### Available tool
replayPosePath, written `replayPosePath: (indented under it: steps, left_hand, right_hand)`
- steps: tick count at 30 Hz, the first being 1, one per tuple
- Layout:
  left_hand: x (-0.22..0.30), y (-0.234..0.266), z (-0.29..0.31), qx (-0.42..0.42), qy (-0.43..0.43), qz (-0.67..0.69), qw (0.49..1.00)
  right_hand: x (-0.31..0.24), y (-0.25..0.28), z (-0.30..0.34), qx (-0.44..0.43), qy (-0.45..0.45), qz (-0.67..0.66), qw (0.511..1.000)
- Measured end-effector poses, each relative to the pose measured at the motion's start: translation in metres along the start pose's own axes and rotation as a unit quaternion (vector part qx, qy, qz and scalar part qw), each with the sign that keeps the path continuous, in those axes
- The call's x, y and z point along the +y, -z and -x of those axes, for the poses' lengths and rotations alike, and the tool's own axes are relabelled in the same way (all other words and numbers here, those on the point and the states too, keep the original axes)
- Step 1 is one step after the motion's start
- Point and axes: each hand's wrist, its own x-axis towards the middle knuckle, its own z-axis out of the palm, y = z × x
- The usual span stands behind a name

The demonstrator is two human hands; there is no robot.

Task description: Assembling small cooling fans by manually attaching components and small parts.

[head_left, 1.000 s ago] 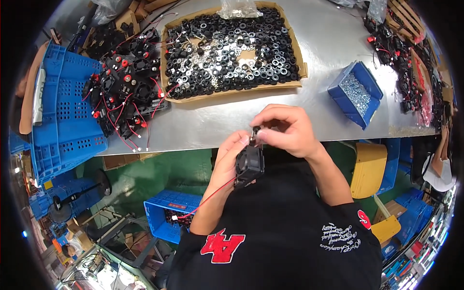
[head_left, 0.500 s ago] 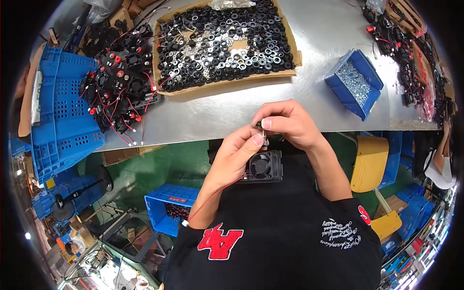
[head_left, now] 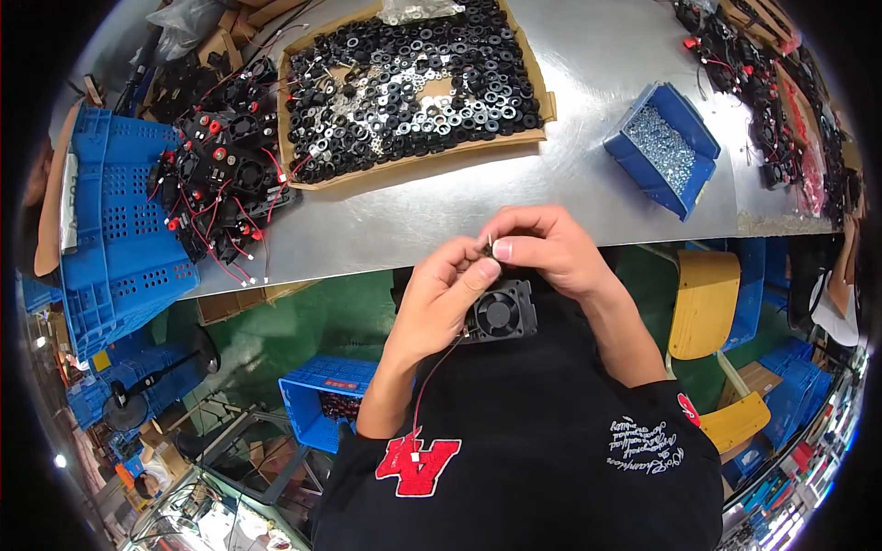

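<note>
My left hand point(head_left: 434, 298) is closed on a black cooling fan unit point(head_left: 501, 315), held in front of my body just off the table's near edge. A thin red wire point(head_left: 425, 390) hangs from the unit and ends in a small white connector lying against my shirt. With thumb and forefinger pinched, my right hand point(head_left: 556, 255) meets the left fingertips at the upper end of the unit. A small dark piece with a thin pale pin point(head_left: 490, 242) shows between the fingertips. The fingers hide most of it.
Black rings and metal washers fill a shallow cardboard tray point(head_left: 418, 174) on the metal table. To its right stands a blue bin point(head_left: 632, 171) of small silvery parts. Wired fan units point(head_left: 225, 170) are piled left, beside a blue crate point(head_left: 129, 257). A yellow chair point(head_left: 703, 308) stands right.
The red wire has swung from my left forearm to hang over my shirt. My right hand has shifted slightly down at the pinch, and the view has moved a little.
</note>
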Motion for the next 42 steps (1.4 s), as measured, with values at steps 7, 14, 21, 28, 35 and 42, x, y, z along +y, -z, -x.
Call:
replayPosePath:
  steps: [7, 14, 21, 28, 35, 42]
  left_hand:
    - [-0.010, -0.010, -0.008, 0.092, -0.003, 0.034, 0.995]
    - [0.001, -0.005, -0.017, 0.069, 0.135, 0.156, 0.976]
    - [0.006, 0.001, -0.020, 0.058, 0.059, 0.336, 0.938]
    - [0.019, -0.002, -0.022, 0.101, 0.059, 0.215, 0.970]
    - [0.017, -0.011, -0.024, 0.135, 0.029, 0.221, 0.965]
    - [0.011, -0.031, -0.027, 0.163, -0.008, 0.210, 0.964]
  right_hand:
    - [0.007, -0.005, 0.006, 0.049, 0.068, 0.031, 0.996]
    - [0.009, 0.013, 0.003, 0.206, 0.090, -0.121, 0.967]
    - [0.002, 0.037, 0.016, 0.152, 0.122, -0.235, 0.952]
    - [0.016, 0.021, 0.044, 0.167, 0.045, -0.095, 0.980]
    - [0.041, 0.005, 0.054, 0.176, 0.025, -0.099, 0.979]
    - [0.039, -0.012, 0.048, 0.155, 0.012, -0.144, 0.977]
